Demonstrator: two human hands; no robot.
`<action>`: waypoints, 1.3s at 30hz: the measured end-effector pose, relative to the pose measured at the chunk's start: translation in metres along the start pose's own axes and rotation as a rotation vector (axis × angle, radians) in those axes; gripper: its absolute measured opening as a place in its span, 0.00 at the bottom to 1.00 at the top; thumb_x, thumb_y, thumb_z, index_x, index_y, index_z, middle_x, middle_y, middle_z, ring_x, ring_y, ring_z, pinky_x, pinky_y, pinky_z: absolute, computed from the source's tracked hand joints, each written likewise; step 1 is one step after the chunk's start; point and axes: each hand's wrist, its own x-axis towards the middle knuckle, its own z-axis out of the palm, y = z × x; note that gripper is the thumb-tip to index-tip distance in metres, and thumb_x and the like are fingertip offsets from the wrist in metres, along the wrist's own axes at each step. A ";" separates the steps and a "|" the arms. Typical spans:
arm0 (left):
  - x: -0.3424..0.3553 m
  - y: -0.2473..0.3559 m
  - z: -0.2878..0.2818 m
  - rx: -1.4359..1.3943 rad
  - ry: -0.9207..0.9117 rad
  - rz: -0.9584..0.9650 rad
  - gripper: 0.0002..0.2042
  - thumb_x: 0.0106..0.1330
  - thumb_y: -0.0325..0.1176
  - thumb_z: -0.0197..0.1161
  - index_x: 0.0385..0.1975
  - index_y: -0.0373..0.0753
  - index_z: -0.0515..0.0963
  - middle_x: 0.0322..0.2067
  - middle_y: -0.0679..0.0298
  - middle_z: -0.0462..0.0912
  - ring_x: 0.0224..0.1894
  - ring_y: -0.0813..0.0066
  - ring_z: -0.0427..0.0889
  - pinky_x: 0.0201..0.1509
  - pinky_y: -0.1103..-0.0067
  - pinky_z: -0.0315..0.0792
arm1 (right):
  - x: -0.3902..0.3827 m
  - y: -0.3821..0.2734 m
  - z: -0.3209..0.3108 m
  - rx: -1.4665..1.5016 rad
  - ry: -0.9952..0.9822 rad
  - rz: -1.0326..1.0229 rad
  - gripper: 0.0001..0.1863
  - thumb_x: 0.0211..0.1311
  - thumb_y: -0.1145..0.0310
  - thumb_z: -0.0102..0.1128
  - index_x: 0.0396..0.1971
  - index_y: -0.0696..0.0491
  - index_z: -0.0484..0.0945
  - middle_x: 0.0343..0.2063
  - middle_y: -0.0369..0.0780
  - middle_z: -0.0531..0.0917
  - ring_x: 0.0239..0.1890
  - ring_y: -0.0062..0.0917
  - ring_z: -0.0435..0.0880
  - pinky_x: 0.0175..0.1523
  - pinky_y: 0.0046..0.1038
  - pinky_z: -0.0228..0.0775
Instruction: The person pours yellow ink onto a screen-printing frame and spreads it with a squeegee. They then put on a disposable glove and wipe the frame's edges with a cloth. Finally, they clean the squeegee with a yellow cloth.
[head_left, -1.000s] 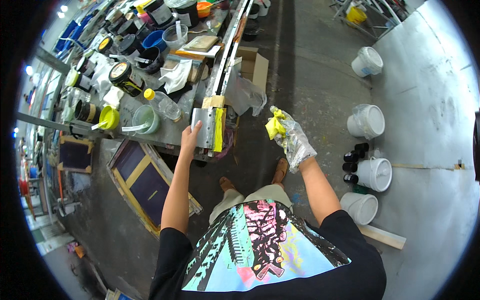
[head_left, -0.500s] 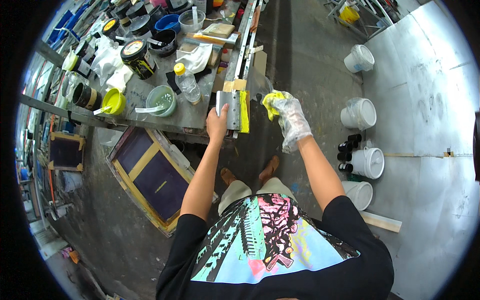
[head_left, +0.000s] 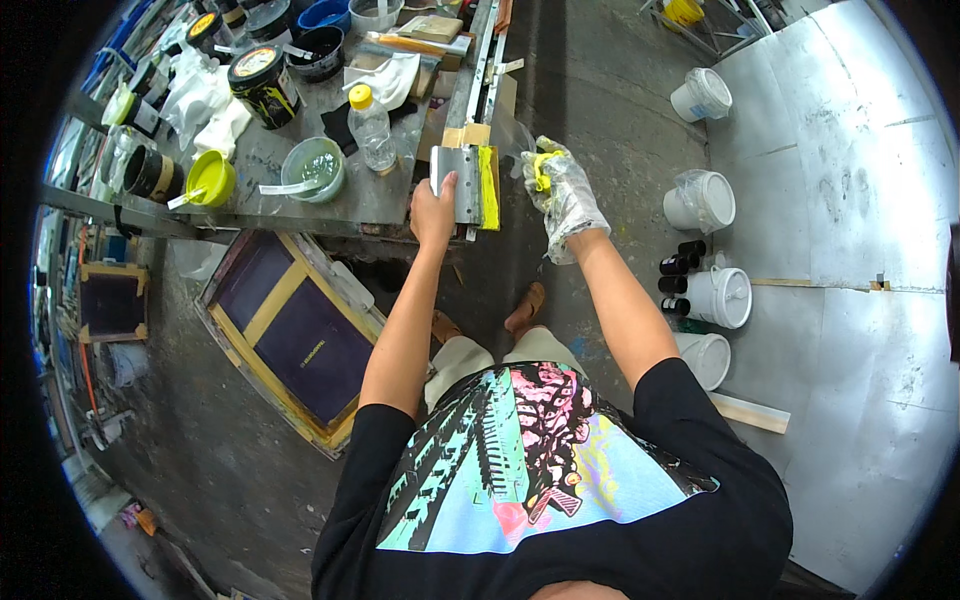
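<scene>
My left hand [head_left: 433, 212] grips a metal-handled squeegee [head_left: 460, 188] at the near right corner of the workbench [head_left: 385, 205]. Bright yellow ink coats the strip along its right side. My right hand [head_left: 567, 200] wears a loose clear plastic glove and is closed round a crumpled, yellow-smeared rag [head_left: 542, 172], a little right of the squeegee and apart from it. Left of my left hand stand a clear bottle with a yellow cap [head_left: 372, 132], a bowl of pale green stuff [head_left: 316, 170] with a white spatula, and a yellow-green tub [head_left: 211, 178].
Black ink jars [head_left: 264, 88] and white rags [head_left: 222, 125] crowd the bench. A framed purple printing screen [head_left: 305, 350] leans below it. White buckets [head_left: 722, 298] and small black bottles [head_left: 675, 285] line the floor at right, beside metal sheeting [head_left: 850, 230].
My right hand has turned and drawn the yellow rag in closer to its fingers. The left hand keeps its hold on the squeegee. The whole view has shifted slightly.
</scene>
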 end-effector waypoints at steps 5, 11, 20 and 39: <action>-0.003 0.003 0.000 -0.004 -0.014 -0.013 0.30 0.68 0.61 0.61 0.44 0.34 0.81 0.44 0.47 0.86 0.48 0.43 0.84 0.50 0.55 0.74 | 0.014 0.002 0.000 -0.175 0.004 -0.097 0.11 0.64 0.67 0.69 0.44 0.48 0.80 0.25 0.30 0.80 0.23 0.17 0.78 0.29 0.23 0.68; -0.001 0.003 0.003 0.015 -0.015 -0.016 0.30 0.68 0.62 0.61 0.43 0.34 0.80 0.44 0.46 0.86 0.49 0.43 0.84 0.50 0.55 0.75 | 0.050 0.028 0.016 -0.798 -0.083 -0.777 0.13 0.74 0.63 0.57 0.38 0.56 0.84 0.37 0.41 0.88 0.40 0.33 0.86 0.45 0.35 0.76; -0.003 0.002 -0.004 0.033 0.035 -0.033 0.29 0.69 0.62 0.60 0.38 0.34 0.78 0.40 0.46 0.86 0.45 0.41 0.84 0.47 0.54 0.74 | 0.076 0.053 0.049 -0.982 -0.006 -0.503 0.19 0.72 0.55 0.60 0.32 0.58 0.82 0.26 0.51 0.85 0.32 0.50 0.84 0.38 0.41 0.75; 0.007 0.006 -0.007 0.068 -0.075 -0.037 0.31 0.69 0.64 0.58 0.38 0.34 0.79 0.36 0.43 0.86 0.42 0.39 0.85 0.47 0.55 0.75 | 0.111 0.083 0.034 -1.466 -0.028 -0.906 0.09 0.62 0.65 0.58 0.38 0.52 0.78 0.37 0.43 0.83 0.42 0.37 0.83 0.48 0.36 0.77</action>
